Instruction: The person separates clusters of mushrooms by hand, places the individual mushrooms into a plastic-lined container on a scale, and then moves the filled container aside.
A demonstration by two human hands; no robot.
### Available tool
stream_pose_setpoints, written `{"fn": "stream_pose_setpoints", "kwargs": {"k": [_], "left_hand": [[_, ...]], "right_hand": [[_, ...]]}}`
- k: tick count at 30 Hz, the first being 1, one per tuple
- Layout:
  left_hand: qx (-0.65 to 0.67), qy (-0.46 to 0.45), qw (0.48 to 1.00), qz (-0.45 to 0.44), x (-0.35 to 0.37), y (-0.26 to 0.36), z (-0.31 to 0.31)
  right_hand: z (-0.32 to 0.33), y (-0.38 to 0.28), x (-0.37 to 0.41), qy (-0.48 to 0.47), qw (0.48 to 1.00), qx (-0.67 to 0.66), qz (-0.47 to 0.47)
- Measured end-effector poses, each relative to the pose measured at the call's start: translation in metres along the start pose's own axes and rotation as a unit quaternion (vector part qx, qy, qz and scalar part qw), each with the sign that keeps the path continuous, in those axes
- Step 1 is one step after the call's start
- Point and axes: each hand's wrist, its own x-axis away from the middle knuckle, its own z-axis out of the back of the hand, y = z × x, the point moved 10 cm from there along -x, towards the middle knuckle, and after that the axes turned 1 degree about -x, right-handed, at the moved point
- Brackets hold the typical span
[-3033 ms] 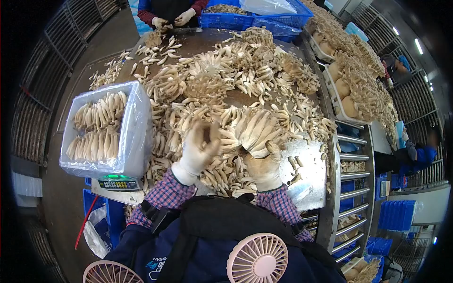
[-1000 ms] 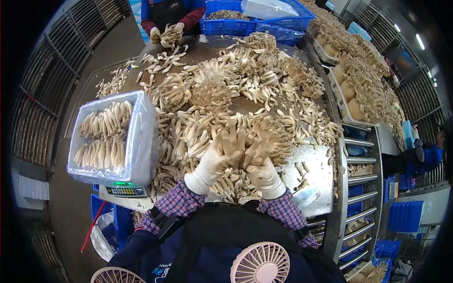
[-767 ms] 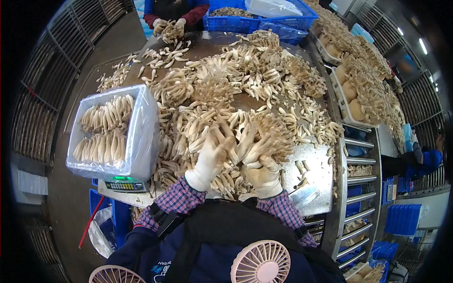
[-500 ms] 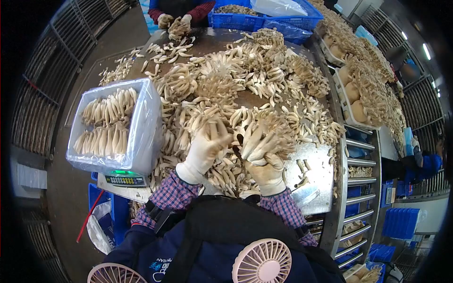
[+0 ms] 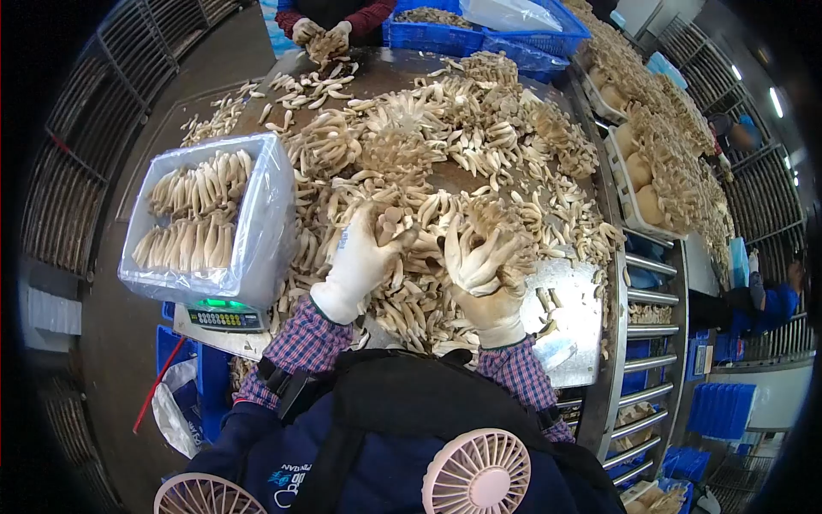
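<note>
Head view shows the right hand [image 5: 495, 313], in a stained white glove, closed around the lower part of a mushroom cluster [image 5: 471, 261], its pale stems fanned toward the left hand [image 5: 353, 270] and its brown caps massed on the far side. The left hand's thumb and fingers are apart, beside some brown caps; whether it grips any is hidden. For clean handling, the right hand would do best to cradle the cluster firmly at its base without squeezing, while the left takes a few stems low down and eases them sideways, since a pull on the caps would probably snap or bruise them. Working low over the loose mushrooms [image 5: 411, 313] should soften any drop. These lie under and around both hands, spread across the counter [image 5: 372, 73], with a shiny metal plate [image 5: 572, 343] just beside the right wrist. Left of the heap, a plastic-lined box [image 5: 276, 201] with two rows of mushrooms [image 5: 193, 248] appears to rest on a digital scale [image 5: 224, 319]. A roller conveyor [image 5: 647, 365] runs along the right side, and a co-worker's gloved hands [image 5: 306, 32] handle another cluster [image 5: 325, 48] at the far edge.
</note>
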Motion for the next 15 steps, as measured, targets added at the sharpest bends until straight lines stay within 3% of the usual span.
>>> {"fn": "stream_pose_setpoints", "kwargs": {"k": [1, 2, 3, 4, 5, 6, 7, 8, 9, 10, 11, 13, 14, 15], "left_hand": [[0.11, -0.047, 0.991, 0.056, 0.0, -0.013, -0.012], [0.218, -0.093, 0.965, 0.113, 0.004, -0.025, -0.027], [0.199, -0.122, 0.964, 0.13, 0.009, -0.033, -0.037], [0.13, -0.087, 0.986, 0.055, 0.008, -0.028, -0.032], [0.132, -0.093, 0.984, 0.074, 0.01, -0.038, -0.034], [0.134, -0.101, 0.981, 0.093, 0.011, -0.048, -0.036], [0.135, -0.1, 0.982, 0.092, 0.011, -0.049, -0.031], [0.208, -0.114, 0.965, 0.11, 0.012, -0.053, -0.03], [0.281, -0.128, 0.943, 0.127, 0.014, -0.054, -0.032], [0.281, -0.129, 0.943, 0.126, 0.015, -0.043, -0.029], [0.131, -0.062, 0.987, 0.065, 0.01, -0.018, -0.007], [-0.135, 0.035, 0.985, -0.103, 0.003, 0.016, 0.014], [-0.136, 0.037, 0.985, -0.102, 0.005, 0.009, 0.013], [-0.03, -0.025, 0.999, -0.037, 0.005, -0.01, -0.001]], "right_hand": [[0.001, 0.039, -0.006, 0.047, 0.961, -0.265, -0.062], [0.011, 0.022, -0.001, 0.05, 0.961, -0.266, -0.064], [0.034, -0.031, 0.006, 0.06, 0.993, 0.101, 0.024], [0.026, -0.045, 0.004, 0.059, 0.883, 0.453, 0.107], [0.022, -0.034, 0.006, 0.041, 0.869, 0.484, 0.101], [0.021, -0.034, 0.004, 0.041, 0.868, 0.485, 0.099], [0.026, -0.028, 0.002, 0.05, 0.959, 0.274, 0.057], [0.029, -0.019, 0.0, 0.057, 0.997, 0.048, 0.013], [0.022, -0.042, -0.001, 0.032, 0.967, 0.223, 0.117], [0.019, -0.039, 0.0, 0.031, 0.967, 0.224, 0.116], [0.018, -0.027, -0.002, 0.036, 0.975, 0.203, 0.083], [0.017, -0.006, -0.004, 0.054, 0.98, 0.188, 0.04], [0.02, -0.005, -0.004, 0.055, 0.98, 0.188, 0.039], [0.025, -0.008, -0.005, 0.066, 0.94, 0.334, 0.034]]}}
